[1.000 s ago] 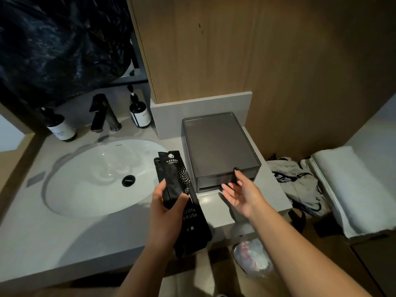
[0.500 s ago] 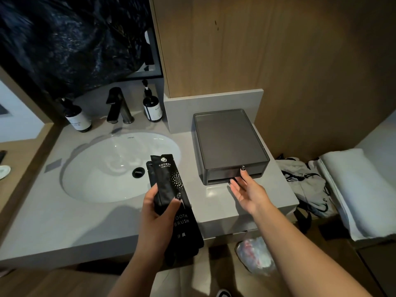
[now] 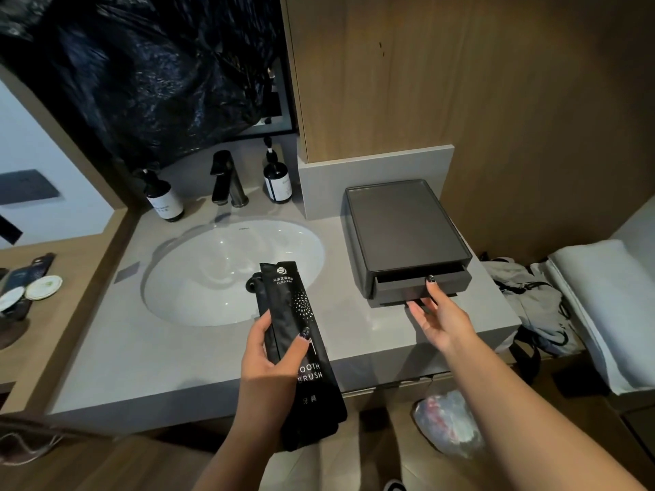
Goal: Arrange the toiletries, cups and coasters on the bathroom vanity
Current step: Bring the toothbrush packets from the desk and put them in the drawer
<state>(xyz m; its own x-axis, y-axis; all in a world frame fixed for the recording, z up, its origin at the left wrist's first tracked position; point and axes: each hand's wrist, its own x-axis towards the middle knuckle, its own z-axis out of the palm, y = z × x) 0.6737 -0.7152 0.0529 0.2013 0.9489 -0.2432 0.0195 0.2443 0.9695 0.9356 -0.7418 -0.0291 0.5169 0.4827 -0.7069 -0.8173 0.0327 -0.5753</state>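
Drawer (image 3: 421, 283) now ajar, contents unseen; L hand (image 3: 269, 363) grips toothbrush packs (image 3: 304, 349).

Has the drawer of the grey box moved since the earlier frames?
Yes. The drawer now sticks out slightly from the front of the grey box, towards the person, with the right hand at its knob.

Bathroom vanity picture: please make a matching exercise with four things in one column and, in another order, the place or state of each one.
1. toothbrush packets
2. drawer
3. faucet
4. folded towel

a. behind the sink basin
b. slightly open, right hand at its front
c. right of the vanity, lower down
d. held in the left hand

Pairs: 1-d, 2-b, 3-a, 4-c
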